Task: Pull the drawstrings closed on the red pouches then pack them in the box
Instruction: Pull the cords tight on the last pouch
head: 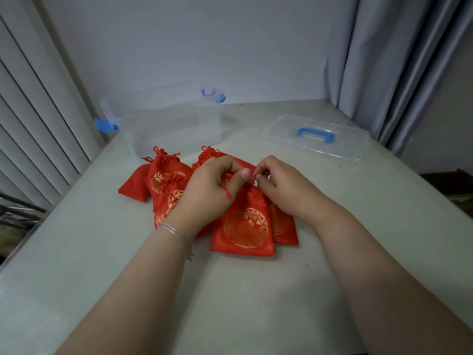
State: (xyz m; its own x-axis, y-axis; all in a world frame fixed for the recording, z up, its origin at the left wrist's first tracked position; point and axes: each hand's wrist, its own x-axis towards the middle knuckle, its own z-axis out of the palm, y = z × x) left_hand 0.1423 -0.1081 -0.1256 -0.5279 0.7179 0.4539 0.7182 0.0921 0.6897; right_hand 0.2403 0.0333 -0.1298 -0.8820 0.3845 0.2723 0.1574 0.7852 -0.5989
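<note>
Big pale grey table fills the view, and on its far left sits the clear plastic storage box with blue side latches, open-topped, its long side running left to right. Off to the far right lies its flat clear lid with a blue handle, well apart from the box, handle up. In the middle, just in front of the box, a heap of red satin drawstring pouches with gold round emblems; I count at least five, overlapping, so the exact number is hard to call. The nearest pouch lies flat, long axis running away from the person, its gathered neck pointing toward the box and its bottom edge toward the camera. A second one peeks out beneath it on the right. On the left, a cinched pouch lies the same way, knotted cords at the far end, with a plain red one tucked at its left side and another gathered neck showing behind the hands. Both hands meet over the nearest pouch's neck: the left hand has fingers curled around the bunched top, a thin red drawstring trailing across it, while the right hand pinches a cord end between thumb and fingertips. A thin silver bangle circles the left wrist.
</note>
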